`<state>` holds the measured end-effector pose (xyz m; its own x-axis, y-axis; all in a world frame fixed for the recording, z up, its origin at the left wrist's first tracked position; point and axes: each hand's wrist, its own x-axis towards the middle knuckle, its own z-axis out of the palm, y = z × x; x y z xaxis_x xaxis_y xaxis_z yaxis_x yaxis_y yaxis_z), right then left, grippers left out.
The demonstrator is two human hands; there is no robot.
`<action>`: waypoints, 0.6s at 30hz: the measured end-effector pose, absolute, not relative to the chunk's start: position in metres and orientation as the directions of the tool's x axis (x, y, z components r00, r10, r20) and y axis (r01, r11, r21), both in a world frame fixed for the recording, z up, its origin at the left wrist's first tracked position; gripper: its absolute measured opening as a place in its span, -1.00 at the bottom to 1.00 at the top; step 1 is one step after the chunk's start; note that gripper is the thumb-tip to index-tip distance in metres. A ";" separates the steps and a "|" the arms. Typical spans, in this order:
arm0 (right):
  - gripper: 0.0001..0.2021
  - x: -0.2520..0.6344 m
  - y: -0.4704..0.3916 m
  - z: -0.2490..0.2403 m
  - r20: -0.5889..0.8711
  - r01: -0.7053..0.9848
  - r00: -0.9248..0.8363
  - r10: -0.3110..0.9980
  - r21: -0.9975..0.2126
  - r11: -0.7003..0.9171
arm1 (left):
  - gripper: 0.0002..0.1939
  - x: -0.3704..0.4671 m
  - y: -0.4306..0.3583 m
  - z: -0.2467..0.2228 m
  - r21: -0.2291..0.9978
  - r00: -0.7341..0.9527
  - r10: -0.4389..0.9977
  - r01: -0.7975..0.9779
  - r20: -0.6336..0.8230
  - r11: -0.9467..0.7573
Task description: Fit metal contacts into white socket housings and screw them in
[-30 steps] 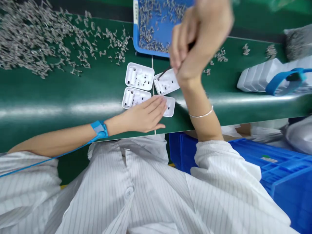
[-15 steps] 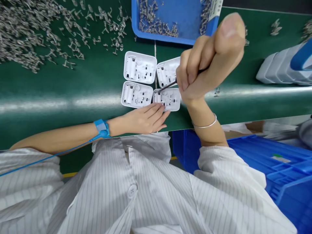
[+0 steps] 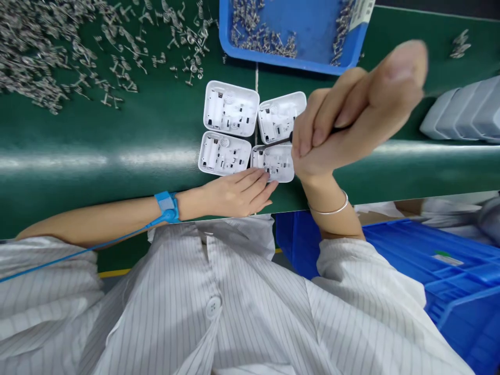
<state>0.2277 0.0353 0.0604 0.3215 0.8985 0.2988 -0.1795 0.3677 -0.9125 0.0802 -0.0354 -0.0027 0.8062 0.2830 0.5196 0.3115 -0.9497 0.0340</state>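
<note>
My right hand [image 3: 344, 114] is closed in a fist around a thin dark tool [image 3: 278, 142] that looks like a screwdriver. Its tip reaches the upper left corner of the near right white plastic housing [image 3: 285, 167], where a small dark part sits. Stretched out flat, the fingers of my left hand [image 3: 242, 194] rest on the lower left edge of that housing. Three similar open housings lie around it: one near left [image 3: 224, 153], one far left [image 3: 231, 108] and a tilted one far right [image 3: 282, 115], partly behind my right hand.
Many small metal springs [image 3: 35, 52] are heaped at the left of the green table [image 3: 156, 125]. A blue tray [image 3: 285, 61] with more springs stands at the back. White containers [image 3: 464, 112] stand at right; a blue crate [image 3: 441, 255] is below the table edge.
The view has shifted slightly, so the housings and tray appear a little further right. My right hand has moved right and lower in the picture, and the tool lies at a flatter slant.
</note>
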 end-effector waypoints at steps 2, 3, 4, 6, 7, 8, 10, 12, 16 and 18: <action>-0.51 0.216 0.036 0.061 0.342 -0.210 0.430 0.835 -0.862 0.462 | -0.62 0.080 -0.033 -0.004 0.106 0.810 0.313 0.302 0.496 -0.948; -0.50 0.211 0.037 0.061 0.337 -0.214 0.451 0.826 -0.858 0.467 | -0.64 0.080 -0.032 -0.004 0.148 0.814 0.327 0.293 0.480 -0.945; -0.49 0.209 0.037 0.061 0.328 -0.217 0.456 0.828 -0.861 0.460 | -0.65 0.080 -0.031 -0.004 0.184 0.817 0.336 0.282 0.469 -0.942; -0.51 0.207 0.036 0.061 0.340 -0.234 0.449 0.826 -0.848 0.476 | -0.66 0.080 -0.030 -0.004 0.223 0.818 0.344 0.268 0.461 -0.937; -0.53 0.207 0.035 0.060 0.354 -0.252 0.435 0.828 -0.835 0.490 | -0.66 0.080 -0.029 -0.004 0.226 0.819 0.344 0.266 0.460 -0.937; -0.56 0.208 0.034 0.060 0.368 -0.267 0.422 0.828 -0.823 0.502 | -0.66 0.080 -0.029 -0.004 0.224 0.818 0.344 0.267 0.461 -0.937; -0.54 0.208 0.032 0.060 0.361 -0.282 0.381 0.851 -0.832 0.478 | -0.67 0.081 -0.029 -0.004 0.203 0.799 0.343 0.278 0.494 -0.939; -0.46 0.206 0.032 0.060 0.352 -0.268 0.350 0.868 -0.850 0.453 | -0.68 0.082 -0.030 -0.005 0.173 0.771 0.334 0.286 0.543 -0.942; -0.43 0.200 0.036 0.062 0.453 -0.240 0.306 0.838 -0.815 0.528 | -0.69 0.082 -0.030 -0.006 0.257 0.779 0.379 0.285 0.499 -0.923; -0.43 0.204 0.034 0.060 0.443 -0.168 0.256 0.859 -0.854 0.491 | -0.69 0.083 -0.029 -0.006 0.314 0.795 0.405 0.283 0.452 -0.906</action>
